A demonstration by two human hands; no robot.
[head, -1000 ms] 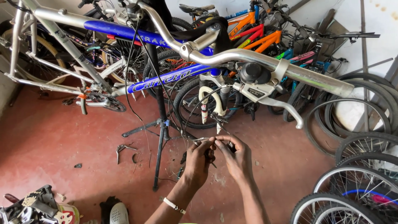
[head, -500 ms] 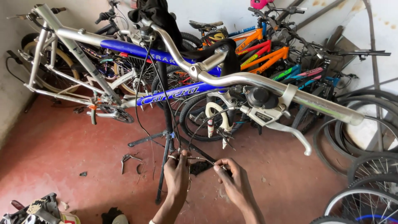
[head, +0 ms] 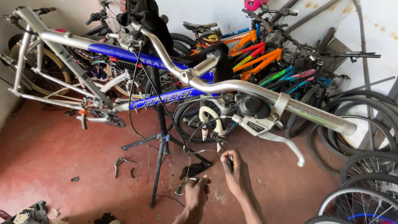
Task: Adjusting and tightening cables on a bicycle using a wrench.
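Observation:
A silver bicycle handlebar (head: 248, 89) crosses the view, carrying a grey shifter and brake unit (head: 253, 118) with a silver brake lever (head: 286, 145). A thin black cable (head: 199, 126) loops down from that unit. My right hand (head: 235, 174) is below the unit, with its fingertips pinching the cable's lower part. My left hand (head: 195, 194) is lower and to the left, fingers closed on what looks like the thin wire end of the cable. The bike hangs on a black repair stand (head: 159, 149), and its silver frame (head: 62, 54) runs to the left.
A row of orange, blue and black bikes (head: 257, 54) lines the back wall. Loose wheels and tyres (head: 365, 195) are stacked at the right. Small metal parts (head: 121, 162) and a black part (head: 194, 169) lie on the red floor by the stand's legs.
My hands have come apart and sit lower in view. The right hand has moved up toward the cable under the brake unit, while the left stayed low. The view has tilted upward.

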